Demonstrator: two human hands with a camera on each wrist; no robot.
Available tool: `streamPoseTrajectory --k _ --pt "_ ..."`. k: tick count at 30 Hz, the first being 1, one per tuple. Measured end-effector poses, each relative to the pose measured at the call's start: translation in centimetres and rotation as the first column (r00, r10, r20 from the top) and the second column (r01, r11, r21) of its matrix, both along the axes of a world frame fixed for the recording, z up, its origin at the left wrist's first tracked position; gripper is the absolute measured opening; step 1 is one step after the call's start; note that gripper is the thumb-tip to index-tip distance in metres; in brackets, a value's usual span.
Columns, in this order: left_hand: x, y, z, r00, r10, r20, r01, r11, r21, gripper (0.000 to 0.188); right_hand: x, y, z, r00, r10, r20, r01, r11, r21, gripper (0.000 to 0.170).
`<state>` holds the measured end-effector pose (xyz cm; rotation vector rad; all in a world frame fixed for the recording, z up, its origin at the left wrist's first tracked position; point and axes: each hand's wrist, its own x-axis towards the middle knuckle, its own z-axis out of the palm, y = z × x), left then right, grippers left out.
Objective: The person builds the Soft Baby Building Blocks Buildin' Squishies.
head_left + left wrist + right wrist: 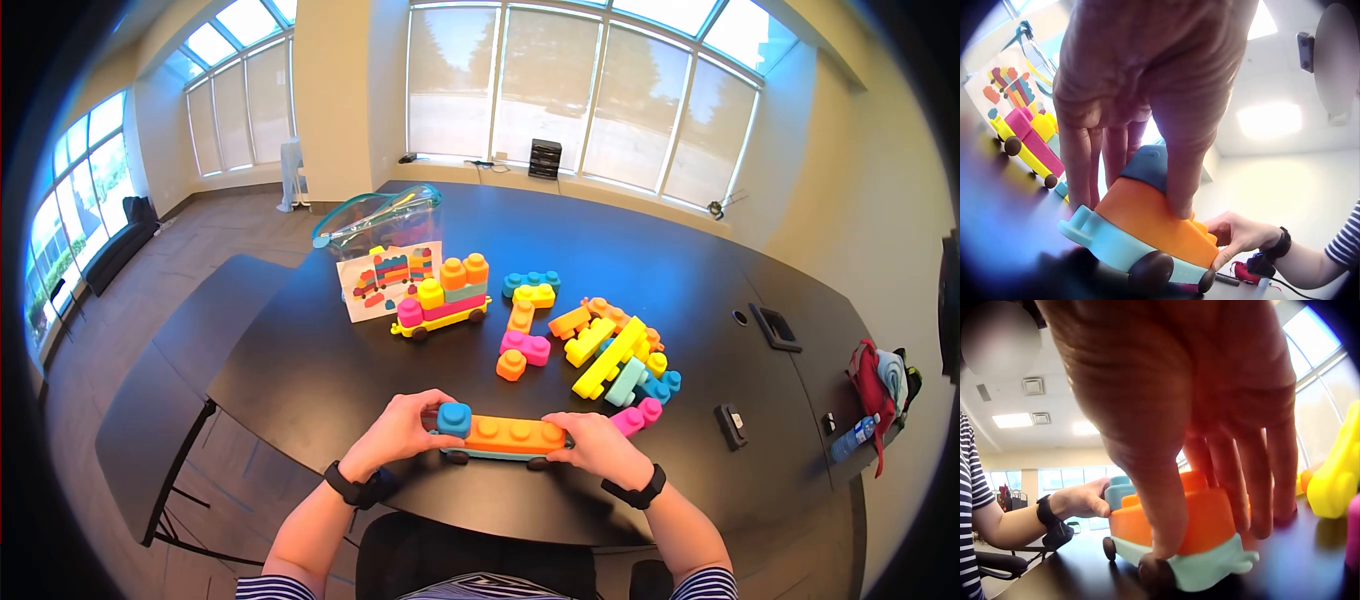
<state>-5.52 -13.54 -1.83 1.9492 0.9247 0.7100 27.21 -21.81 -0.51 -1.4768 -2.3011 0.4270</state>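
Note:
A toy train car (505,455) stands on the dark table before me, with a light teal wheeled base (1124,245). On it lies a long orange block (515,434), topped at its left end by a small blue block (454,420). My left hand (402,432) grips that end, thumb on the near side just below the blue block and fingers behind. At the other end, my right hand (600,447) pinches the car between its thumb on the near side and fingers on the far side. Brown wheels (1155,574) show under the base.
A finished train car (440,310) with stacked blocks stands farther back, by a picture card (385,285) and a clear zip bag (400,215). Loose blocks (612,360) are heaped right of centre. A small dark device (732,427) and a water bottle (855,437) lie at the right.

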Motion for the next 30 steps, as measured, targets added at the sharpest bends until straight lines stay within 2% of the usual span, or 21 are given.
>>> streamPoseTrajectory --k 1,4,7,8,10,11,13,15,17,21,23,25,26,28,30 --pt "0.0 0.0 0.0 1.000 0.004 0.002 -0.004 1.000 -0.005 0.048 -0.1 -0.1 0.0 1.000 0.002 -0.021 -0.002 1.000 0.008 0.056" --pt "0.0 -0.3 0.2 1.000 0.009 0.018 -0.008 1.000 -0.024 0.047 0.0 0.2 -0.1 1.000 0.002 0.011 -0.002 1.000 -0.031 0.063" --pt "0.0 -0.3 0.4 1.000 0.005 0.012 -0.005 1.000 -0.012 0.046 1.0 0.6 1.0 0.994 0.077 0.076 -0.074 0.997 -0.038 0.062" --pt "0.1 -0.4 0.7 1.000 0.009 -0.001 -0.009 1.000 -0.010 0.046 1.7 1.6 1.8 0.984 0.179 -0.004 -0.179 0.984 -0.012 0.060" --pt "0.0 -0.4 0.8 1.000 0.012 -0.026 -0.013 1.000 -0.002 0.046 2.5 2.4 5.2 0.998 0.010 -0.059 -0.014 0.997 -0.073 0.050" --pt "0.0 -0.3 0.8 0.999 0.011 -0.037 -0.011 1.000 0.003 0.047 3.6 3.2 5.6 0.998 -0.037 -0.047 0.037 0.999 0.008 0.047" --pt "-0.1 -0.3 0.8 0.999 0.007 -0.054 -0.007 1.000 0.004 0.048 6.8 6.7 3.6 0.982 -0.113 0.149 0.062 0.948 0.312 0.044" --pt "0.0 -0.2 0.9 0.998 0.003 -0.064 -0.003 1.000 -0.002 0.049 7.5 8.2 3.3 0.913 -0.153 0.377 0.046 0.959 0.280 0.044" --pt "0.0 -0.2 0.9 0.998 0.003 -0.059 -0.004 1.000 -0.010 0.050 8.2 9.5 0.9 0.794 -0.200 0.574 0.043 0.961 0.274 0.042" --pt "-0.1 -0.2 0.7 0.998 0.008 -0.055 -0.008 1.000 -0.003 0.051 8.9 11.7 -1.6 0.739 -0.172 0.652 -0.030 0.958 0.286 0.028" --pt "-0.1 -0.1 0.6 0.998 0.011 -0.060 -0.011 1.000 -0.002 0.051 8.1 11.5 0.9 0.824 -0.215 0.524 0.052 0.950 0.308 0.028" --pt "-0.2 -0.1 0.7 0.998 0.013 -0.068 -0.014 1.000 -0.002 0.051 7.4 10.7 3.8 0.902 -0.286 0.324 0.129 0.893 0.430 0.026" --pt "-0.1 -0.2 0.9 0.997 0.014 -0.074 -0.014 1.000 -0.003 0.051 7.2 11.1 4.4 0.946 -0.294 0.134 0.205 0.868 0.452 0.025" --pt "-0.2 -0.2 1.0 0.997 0.014 -0.080 -0.014 1.000 -0.001 0.051 7.2 11.9 5.5 0.927 -0.278 -0.253 0.367 0.817 0.445 0.026" --pt "-0.1 -0.1 0.8 0.997 0.016 -0.079 -0.016 1.000 0.004 0.050 6.7 13.0 6.2 0.826 -0.209 -0.524 0.423 0.844 0.330 0.033"
